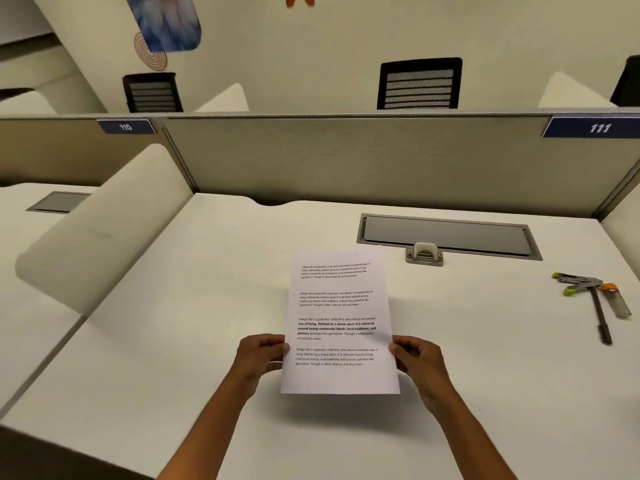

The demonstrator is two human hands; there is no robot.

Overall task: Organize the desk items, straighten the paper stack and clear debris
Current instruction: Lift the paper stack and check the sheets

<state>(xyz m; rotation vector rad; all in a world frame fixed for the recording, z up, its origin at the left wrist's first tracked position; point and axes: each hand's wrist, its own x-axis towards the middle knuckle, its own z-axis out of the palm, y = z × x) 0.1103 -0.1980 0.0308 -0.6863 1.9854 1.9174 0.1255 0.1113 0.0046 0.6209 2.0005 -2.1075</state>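
A white paper stack [337,306] with printed paragraphs is held up over the middle of the white desk [173,341], its lower edge casting a shadow on the surface. My left hand [261,355] grips its left edge and my right hand [417,356] grips its right edge, both near the lower half. At the far right lie a stapler with green tips [575,283], a dark pen [601,317] and a clear tube with an orange cap [616,301], close together.
A small grey hole punch [424,253] sits in front of the grey cable tray lid [446,235]. A fabric partition [346,161] closes the back; a rounded white divider [104,230] bounds the left. Black chairs stand beyond.
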